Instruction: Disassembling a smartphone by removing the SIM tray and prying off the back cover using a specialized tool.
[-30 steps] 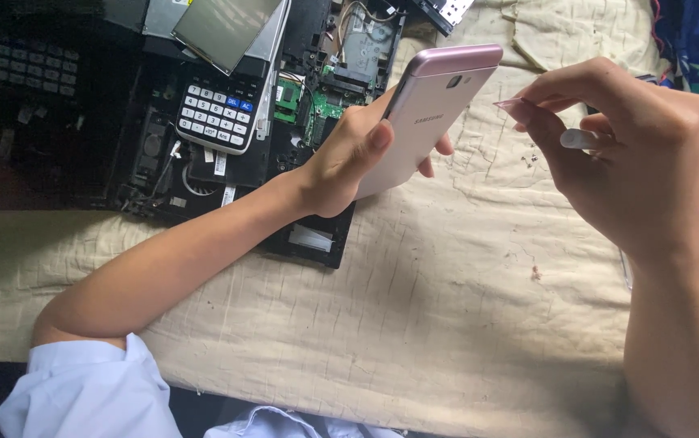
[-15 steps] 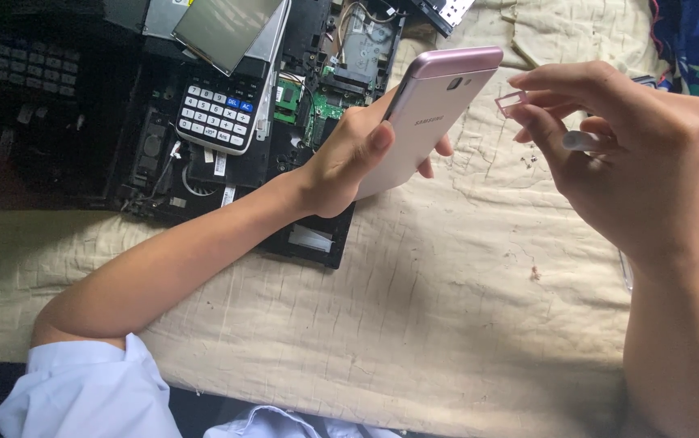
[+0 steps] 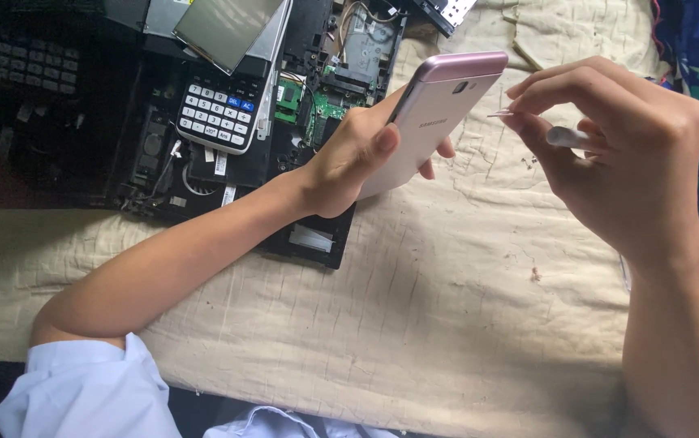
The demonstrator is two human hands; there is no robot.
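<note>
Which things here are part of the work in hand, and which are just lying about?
In hand:
pink phone, gripped by the left hand
thin pin tool, pinched in the right hand

Lying about:
calculator
opened laptop chassis
green circuit board
beige cloth

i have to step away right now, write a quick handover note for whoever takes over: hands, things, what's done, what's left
Left hand: holds the pink phone back side up, tilted, above the cream cloth.
Right hand: fingers pinch a thin pin tool, its tip just off the phone's right edge, apart from it; a small white piece is tucked in the same hand.
Nearby: opened laptop chassis with green circuit board, calculator lying on it.
Done: phone picked up, pin in hand.
Left: pin not yet in the phone's edge; phone's back still closed.
</note>
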